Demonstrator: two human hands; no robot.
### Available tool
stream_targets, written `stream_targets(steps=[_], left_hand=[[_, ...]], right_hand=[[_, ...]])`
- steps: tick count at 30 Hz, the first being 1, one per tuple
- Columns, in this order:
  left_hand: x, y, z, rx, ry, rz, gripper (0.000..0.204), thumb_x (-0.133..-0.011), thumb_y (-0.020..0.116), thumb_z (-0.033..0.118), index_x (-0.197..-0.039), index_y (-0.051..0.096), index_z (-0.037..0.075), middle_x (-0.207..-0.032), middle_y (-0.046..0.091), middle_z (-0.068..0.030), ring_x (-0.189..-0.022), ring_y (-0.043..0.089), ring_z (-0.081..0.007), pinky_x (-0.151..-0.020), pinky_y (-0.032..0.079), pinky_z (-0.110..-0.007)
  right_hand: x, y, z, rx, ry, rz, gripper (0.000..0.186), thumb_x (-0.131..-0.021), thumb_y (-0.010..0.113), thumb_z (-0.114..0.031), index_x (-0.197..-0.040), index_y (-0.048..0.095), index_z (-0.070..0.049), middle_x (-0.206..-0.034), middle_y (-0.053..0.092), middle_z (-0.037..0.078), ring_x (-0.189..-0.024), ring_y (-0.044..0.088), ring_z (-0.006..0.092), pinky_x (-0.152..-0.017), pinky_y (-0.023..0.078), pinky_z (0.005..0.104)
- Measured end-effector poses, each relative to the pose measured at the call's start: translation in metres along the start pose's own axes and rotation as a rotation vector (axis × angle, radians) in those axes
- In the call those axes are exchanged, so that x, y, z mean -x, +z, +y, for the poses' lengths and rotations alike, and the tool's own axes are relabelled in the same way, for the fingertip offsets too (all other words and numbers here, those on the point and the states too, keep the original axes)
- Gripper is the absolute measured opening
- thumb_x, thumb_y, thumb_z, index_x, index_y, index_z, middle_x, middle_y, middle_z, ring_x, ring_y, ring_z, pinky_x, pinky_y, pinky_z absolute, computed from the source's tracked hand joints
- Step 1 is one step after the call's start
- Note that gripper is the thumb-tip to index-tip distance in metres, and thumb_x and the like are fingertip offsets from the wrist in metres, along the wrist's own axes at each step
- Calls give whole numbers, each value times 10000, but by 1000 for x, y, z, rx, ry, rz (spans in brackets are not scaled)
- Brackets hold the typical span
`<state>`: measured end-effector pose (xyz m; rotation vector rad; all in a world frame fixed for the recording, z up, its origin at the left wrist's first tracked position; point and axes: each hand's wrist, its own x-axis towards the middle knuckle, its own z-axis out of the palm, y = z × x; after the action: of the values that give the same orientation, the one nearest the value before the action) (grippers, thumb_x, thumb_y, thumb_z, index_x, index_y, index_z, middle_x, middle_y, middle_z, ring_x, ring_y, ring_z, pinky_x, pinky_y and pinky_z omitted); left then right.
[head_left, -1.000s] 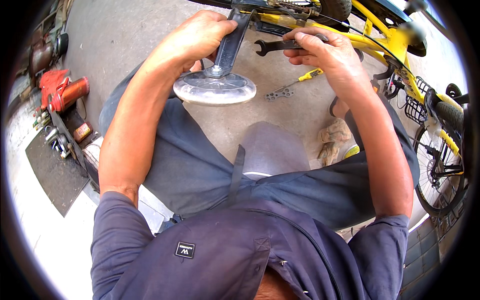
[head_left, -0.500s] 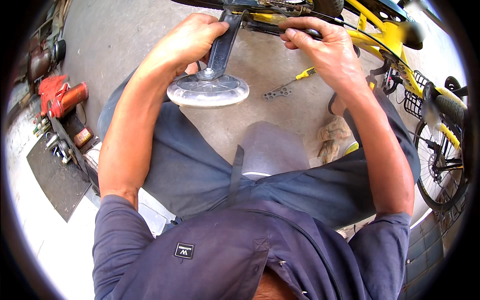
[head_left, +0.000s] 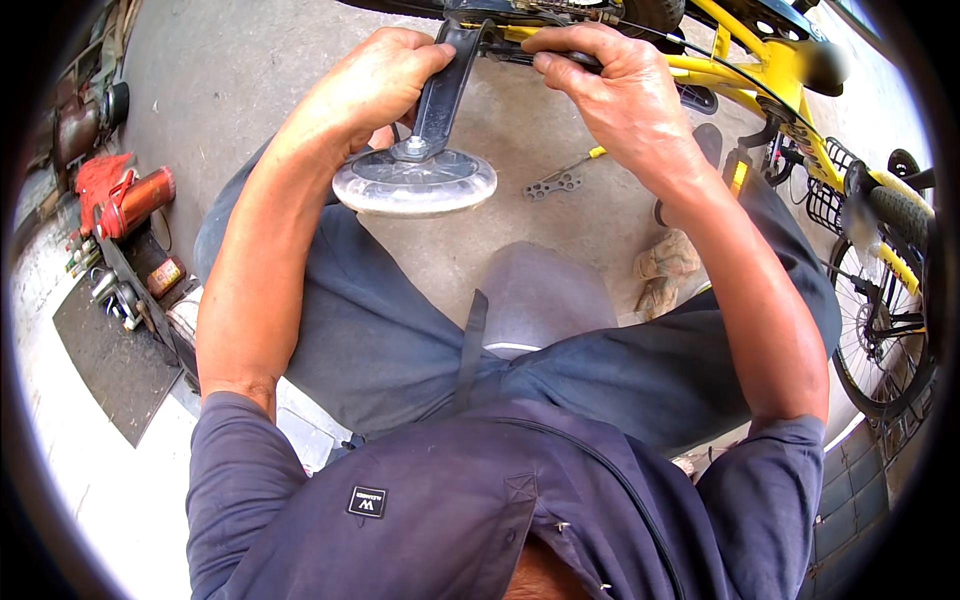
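Observation:
My left hand is closed around the black arm of a training wheel, thumb on its upper part. The clear-rimmed wheel hangs at the arm's near end, bolted on. The arm's far end sits against the yellow bicycle. My right hand pinches a slim dark-handled tool that points left to the arm's top end. The tool's tip and exact kind cannot be made out.
On the concrete floor lie a flat multi-hole wrench and a screwdriver with a yellow handle, partly hidden by my right hand. A red cylinder and loose parts stand at left. Another bicycle wheel is at right.
My right hand has shifted left with the tool, closer to the arm's top end, and now covers most of the screwdriver handle. My left hand and the training wheel stay nearly still.

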<state>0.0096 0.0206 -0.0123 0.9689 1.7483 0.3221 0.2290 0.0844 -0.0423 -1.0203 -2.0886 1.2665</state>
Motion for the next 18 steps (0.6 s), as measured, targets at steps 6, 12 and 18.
stream_targets(steps=[6,12,18], left_hand=[[3,1,3,11,5,-3,291,-991,489,292,-893,609,45,-690,649,-51,-548,599,-91,-482,446,-233],[2,1,1,-7,20,3,292,-992,484,289,-902,615,44,-689,652,-50,-544,597,-89,-482,445,-233],[0,0,-1,22,-10,-16,292,-992,482,285,-900,613,39,-690,649,-56,-550,601,-97,-491,455,-240]], right_hand=[[-3,0,-5,122,-27,-41,189,-912,666,-167,-1067,717,-72,-911,713,34,-789,638,107,-723,506,258],[1,4,-4,186,-34,-6,219,-903,666,-167,-1094,703,-67,-825,697,59,-726,632,118,-680,511,273],[7,0,4,256,48,1,228,-877,601,-155,-1045,704,-41,-866,665,230,-839,652,396,-783,523,416]])
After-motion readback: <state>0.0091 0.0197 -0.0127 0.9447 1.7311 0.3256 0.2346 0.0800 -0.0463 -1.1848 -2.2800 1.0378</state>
